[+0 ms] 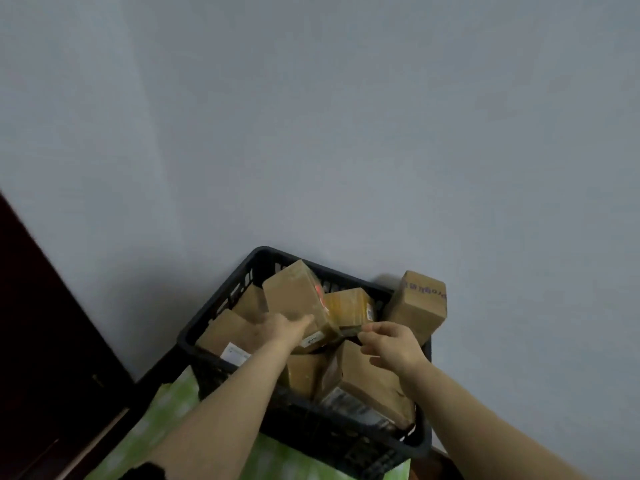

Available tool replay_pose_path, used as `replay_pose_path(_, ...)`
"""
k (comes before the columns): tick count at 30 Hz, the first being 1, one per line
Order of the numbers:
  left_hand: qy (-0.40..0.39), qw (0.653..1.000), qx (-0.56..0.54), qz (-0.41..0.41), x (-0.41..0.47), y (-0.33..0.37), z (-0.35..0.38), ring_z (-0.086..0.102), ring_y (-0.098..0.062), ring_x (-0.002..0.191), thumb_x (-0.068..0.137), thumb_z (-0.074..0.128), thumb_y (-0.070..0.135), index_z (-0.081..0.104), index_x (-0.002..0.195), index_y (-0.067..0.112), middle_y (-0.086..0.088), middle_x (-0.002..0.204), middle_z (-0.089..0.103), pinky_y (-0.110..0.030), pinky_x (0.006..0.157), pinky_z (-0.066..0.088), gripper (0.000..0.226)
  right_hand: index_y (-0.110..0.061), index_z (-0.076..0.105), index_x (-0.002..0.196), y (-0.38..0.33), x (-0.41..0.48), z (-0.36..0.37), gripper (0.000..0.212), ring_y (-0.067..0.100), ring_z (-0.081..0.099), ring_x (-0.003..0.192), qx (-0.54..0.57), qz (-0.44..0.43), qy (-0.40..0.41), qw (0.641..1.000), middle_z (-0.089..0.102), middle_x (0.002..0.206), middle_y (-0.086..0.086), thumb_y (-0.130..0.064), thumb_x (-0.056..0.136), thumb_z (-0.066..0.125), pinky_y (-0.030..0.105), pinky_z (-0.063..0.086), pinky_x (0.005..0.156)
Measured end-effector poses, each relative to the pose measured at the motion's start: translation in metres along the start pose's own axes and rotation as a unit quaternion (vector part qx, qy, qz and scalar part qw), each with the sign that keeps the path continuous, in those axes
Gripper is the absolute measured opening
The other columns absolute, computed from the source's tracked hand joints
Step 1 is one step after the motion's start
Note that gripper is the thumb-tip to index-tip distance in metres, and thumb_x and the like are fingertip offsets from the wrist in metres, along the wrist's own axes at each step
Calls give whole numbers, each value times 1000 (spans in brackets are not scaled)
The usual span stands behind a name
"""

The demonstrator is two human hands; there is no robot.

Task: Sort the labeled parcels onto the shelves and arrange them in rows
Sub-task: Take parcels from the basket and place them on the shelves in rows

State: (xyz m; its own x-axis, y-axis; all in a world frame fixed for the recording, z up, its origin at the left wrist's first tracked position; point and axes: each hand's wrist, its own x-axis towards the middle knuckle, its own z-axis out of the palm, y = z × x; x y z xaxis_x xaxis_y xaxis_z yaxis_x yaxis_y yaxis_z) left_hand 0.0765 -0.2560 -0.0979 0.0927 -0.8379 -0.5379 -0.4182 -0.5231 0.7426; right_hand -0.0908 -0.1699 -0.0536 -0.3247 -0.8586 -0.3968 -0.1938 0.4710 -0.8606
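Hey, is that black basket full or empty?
Full. The basket holds brown parcels piled past its rim; one box leans at the right edge.

A plain grey wall (311,116) fills most of the view, and a dark brown wooden panel (41,341) runs down its left edge. Against the foot of the wall stands a black slotted plastic basket (329,441), resting on a green and white patterned cloth (166,410) that shows at its left and front sides.
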Motion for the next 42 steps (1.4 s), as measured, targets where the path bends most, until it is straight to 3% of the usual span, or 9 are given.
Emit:
replay_pose_path(9, 1, 991, 99, -92, 75, 24, 55, 2, -43, 143, 59, 72, 72, -23, 145, 1, -28, 154, -6, -55, 116, 17, 146, -14, 63, 107, 16, 64, -6, 16, 17, 63, 91, 9, 49, 18, 999, 66, 101, 9, -14, 91, 60, 23, 51, 68)
replay_pose_path(14, 47, 993, 74, -75, 79, 23, 56, 24, -41, 133, 61, 79, 58, -9, 149, 5, -24, 146, 20, -49, 110, 30, 135, -16, 63, 104, 24, 78, -19, 13, 16, 64, 90, 18, 49, -9, 999, 66, 101, 8, -13, 91, 60, 20, 50, 64)
replay_pose_path(18, -6, 990, -139, -29, 57, 29, 39, 56, -29, 110, 33, 84, 55, 37, 140, 13, -9, 123, 56, -45, 94, 50, 124, -10, 65, 106, 20, 79, -25, 18, 21, 63, 95, 54, 30, -50, 997, 65, 104, 10, -17, 90, 63, 25, 53, 73)
replay_pose_path(22, -103, 949, -298, 35, 0, 29, 14, 65, -32, 103, 47, 90, 40, 51, 133, 18, -10, 116, 67, -51, 89, 53, 97, -19, 58, 116, 3, 69, -29, 66, 23, 54, 113, 95, 33, -142, 985, 60, 119, 3, -57, 65, 75, 41, 46, 96)
replay_pose_path(26, -98, 942, -310, 83, -73, 20, -3, 69, -23, 90, 65, 79, 29, 57, 125, 17, -9, 107, 70, -28, 62, 56, 65, -24, 55, 125, -11, 40, -27, 83, 26, 53, 114, 137, 61, -292, 945, 59, 123, 5, -57, 54, 80, 41, 49, 79)
replay_pose_path(30, -37, 953, -281, 109, -131, 1, -18, 65, -24, 104, 64, 79, 34, 61, 123, 18, -6, 111, 70, -35, 87, 53, 63, -11, 50, 129, -20, 0, -18, 78, 31, 62, 102, 175, 39, -383, 906, 62, 117, 14, -33, 60, 80, 37, 54, 70)
replay_pose_path(34, 76, 955, -260, 118, -178, -10, -40, 68, -23, 101, 79, 73, 23, 66, 117, 10, -7, 106, 73, -37, 95, 51, 40, -18, 16, 150, -37, -37, -2, 111, 27, 57, 106, 144, -49, -345, 926, 50, 129, 12, -21, 64, 85, 32, 55, 65)
replay_pose_path(37, 128, 956, -230, 127, -208, -7, -50, 69, -15, 96, 76, 76, 38, 68, 110, 18, 2, 102, 74, -32, 91, 53, 40, -21, 0, 152, -44, -71, 10, 120, 28, 35, 132, -7, -187, -240, 952, 26, 148, 12, -25, 67, 84, 42, 44, 101)
replay_pose_path(42, 188, 949, -226, 112, -247, -15, -67, 71, -14, 88, 74, 80, 30, 72, 103, 16, 0, 92, 75, -24, 74, 55, 33, -23, -3, 150, -49, -124, 27, 130, 26, 14, 137, -80, -345, -224, 908, 12, 147, 7, -41, 58, 88, 42, 28, 108)
